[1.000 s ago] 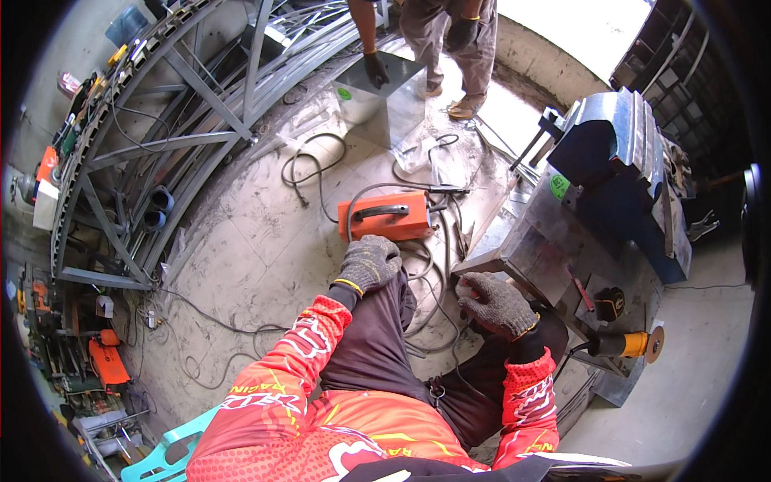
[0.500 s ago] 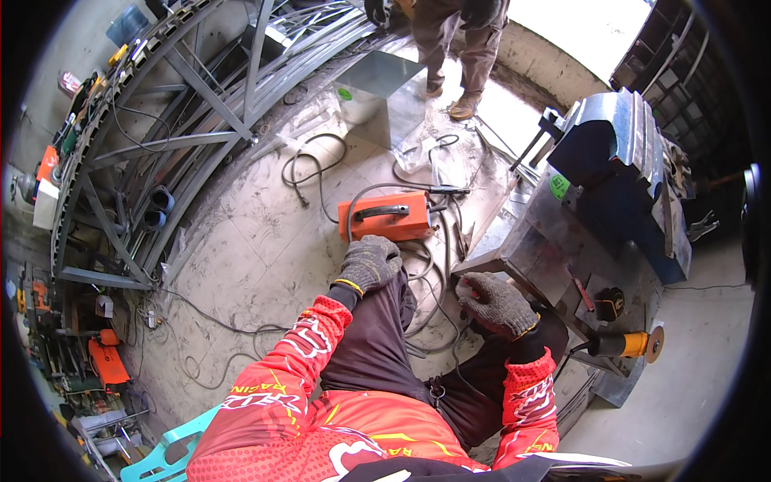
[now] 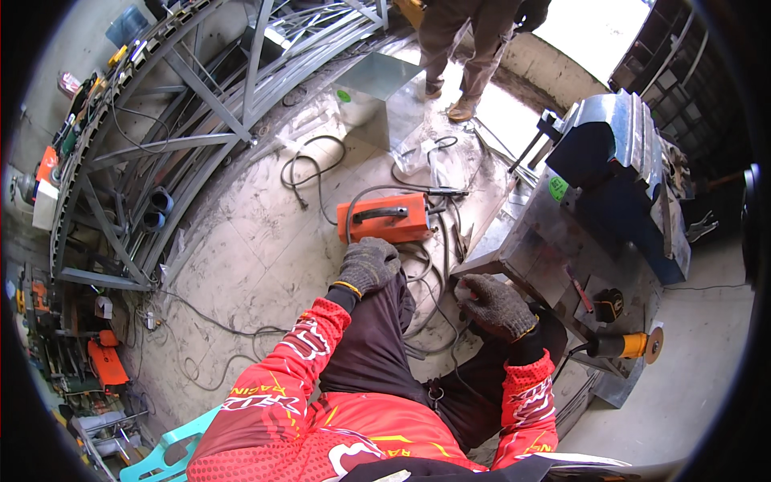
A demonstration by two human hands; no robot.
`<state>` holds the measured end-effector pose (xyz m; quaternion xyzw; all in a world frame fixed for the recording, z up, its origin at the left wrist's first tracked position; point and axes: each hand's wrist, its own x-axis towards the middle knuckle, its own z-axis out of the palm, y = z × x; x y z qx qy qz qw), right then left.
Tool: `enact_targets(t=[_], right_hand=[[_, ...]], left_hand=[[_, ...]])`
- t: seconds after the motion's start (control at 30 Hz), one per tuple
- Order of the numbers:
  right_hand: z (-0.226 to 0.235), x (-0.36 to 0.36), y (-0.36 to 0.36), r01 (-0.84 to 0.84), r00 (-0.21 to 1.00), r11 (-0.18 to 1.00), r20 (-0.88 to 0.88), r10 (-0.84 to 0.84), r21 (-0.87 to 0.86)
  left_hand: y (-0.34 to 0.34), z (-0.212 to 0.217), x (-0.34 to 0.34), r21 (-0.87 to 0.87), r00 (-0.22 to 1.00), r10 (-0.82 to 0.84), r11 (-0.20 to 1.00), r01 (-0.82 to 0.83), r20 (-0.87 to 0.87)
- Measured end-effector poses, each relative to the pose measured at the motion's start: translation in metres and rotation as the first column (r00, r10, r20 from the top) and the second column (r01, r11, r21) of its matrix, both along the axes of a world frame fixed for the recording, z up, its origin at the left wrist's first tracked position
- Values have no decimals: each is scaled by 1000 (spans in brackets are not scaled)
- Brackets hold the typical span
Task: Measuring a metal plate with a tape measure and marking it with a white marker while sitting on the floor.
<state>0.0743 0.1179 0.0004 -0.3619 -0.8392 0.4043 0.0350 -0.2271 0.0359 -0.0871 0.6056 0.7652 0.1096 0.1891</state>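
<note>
From up here I look down on my own two gloved hands over my knees. My left hand (image 3: 368, 265) rests on my left knee with the fingers curled loosely down over it, pinching nothing; it sits just beside the near edge of the orange welding machine (image 3: 385, 217), which stands on the dusty tiled floor (image 3: 241, 233) with its dark handle on top, and I cannot tell whether the fingertips touch its casing. My right hand (image 3: 494, 305) lies palm down at the near corner of the sheet-metal workpiece (image 3: 554, 241), fingers bent and close together (the thumb side is hidden, so I cannot tell if it grips the edge or only rests on it). Black cables (image 3: 313, 173) loop over the floor from the welder and run down between my legs. On the metal beside my right hand lie a small dark tape measure (image 3: 609, 305) and, lower, an angle grinder (image 3: 622, 345) with a yellow-orange body, its disc pointing to the right. A big blue machine (image 3: 618, 161) stands on the far side of the workpiece. To my left a curved steel truss frame (image 3: 144, 153) lies across the floor, and at the top another person's legs (image 3: 462, 48) stand next to a folded grey metal box (image 3: 377, 92). A turquoise plastic chair (image 3: 165, 454) shows beneath my left sleeve.
</note>
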Motion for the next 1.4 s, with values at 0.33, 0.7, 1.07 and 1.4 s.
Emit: enact_targets(t=[0.33,0.7,1.07,1.4], right_hand=[[1,2,0,-1,1000,1000,7,1,8],[2,2,-1,14,999,1000,31,-14,-2],[3,1,-1,-5,999,1000,32,5,3],[5,0,0,-8,1000,1000,8,8,9]], left_hand=[[0,-1,0,19,1000,5,1000,-6,30],[0,-3,0,7,1000,2,1000,-2,4],[0,-4,-1,14,1000,-9,1000,9,3],[0,1,0,24,1000,-3,1000,3,-1]])
